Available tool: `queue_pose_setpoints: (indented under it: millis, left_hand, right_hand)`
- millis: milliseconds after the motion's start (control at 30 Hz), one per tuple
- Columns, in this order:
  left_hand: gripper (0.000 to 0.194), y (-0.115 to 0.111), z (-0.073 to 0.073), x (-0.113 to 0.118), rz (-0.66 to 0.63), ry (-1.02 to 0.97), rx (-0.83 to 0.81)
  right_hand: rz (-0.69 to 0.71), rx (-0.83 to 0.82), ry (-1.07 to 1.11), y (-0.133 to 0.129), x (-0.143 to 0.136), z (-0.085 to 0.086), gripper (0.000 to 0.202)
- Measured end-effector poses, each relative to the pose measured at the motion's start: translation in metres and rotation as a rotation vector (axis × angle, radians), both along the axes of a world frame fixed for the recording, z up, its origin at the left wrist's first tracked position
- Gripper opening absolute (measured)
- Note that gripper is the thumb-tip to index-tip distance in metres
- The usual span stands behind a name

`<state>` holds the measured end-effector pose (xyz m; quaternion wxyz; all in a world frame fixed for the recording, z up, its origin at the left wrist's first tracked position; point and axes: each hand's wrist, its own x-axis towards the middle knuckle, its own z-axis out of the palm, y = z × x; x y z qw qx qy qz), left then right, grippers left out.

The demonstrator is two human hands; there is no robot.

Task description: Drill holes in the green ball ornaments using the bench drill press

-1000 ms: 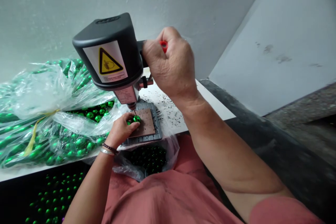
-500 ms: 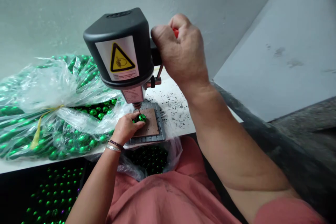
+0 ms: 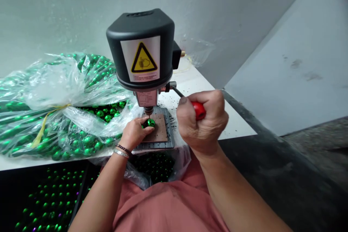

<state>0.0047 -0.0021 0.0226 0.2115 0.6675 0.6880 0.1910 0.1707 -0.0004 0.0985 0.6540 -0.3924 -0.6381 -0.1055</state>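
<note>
A black drill press (image 3: 140, 50) with a yellow warning sign stands over a brown board (image 3: 160, 129) on its grey base (image 3: 170, 137). My left hand (image 3: 135, 131) pinches a shiny green ball (image 3: 150, 123) on the board, between thumb and forefinger. The thin drill bit (image 3: 149, 116) comes down to the top of the ball; whether it has entered the ball is too small to tell. To the right of the press, my right hand (image 3: 203, 119) is wrapped round the red knob (image 3: 198, 110) of the press's lever.
A clear plastic bag (image 3: 58, 83) full of green balls lies on the white table (image 3: 239, 127) at the left. An open bag (image 3: 183, 159) with more green balls is at the front edge. Below left is a black tray (image 3: 16, 188) of green balls. Dark shavings dot the table.
My right hand has come down and toward me with the lever's red knob. The drill bit sits lower, at the ball. My left hand still holds the ball on the board. The camera view has shifted slightly.
</note>
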Motion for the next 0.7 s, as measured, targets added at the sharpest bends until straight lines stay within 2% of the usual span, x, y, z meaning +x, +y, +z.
queue_pose_setpoints:
  millis: [267, 500, 700]
  left_hand:
    - [0.041, -0.001, 0.0, 0.0, 0.023, -0.081, 0.014]
    - [0.035, -0.001, -0.001, -0.001, 0.015, -0.094, 0.031]
    - [0.04, -0.001, -0.004, -0.002, 0.004, -0.044, 0.017]
  right_hand:
    - [-0.022, -0.032, 0.039, -0.004, -0.004, -0.016, 0.01]
    - [0.045, -0.037, 0.096, -0.002, -0.006, -0.028, 0.014]
    - [0.106, -0.024, 0.123, -0.001, -0.007, -0.038, 0.018]
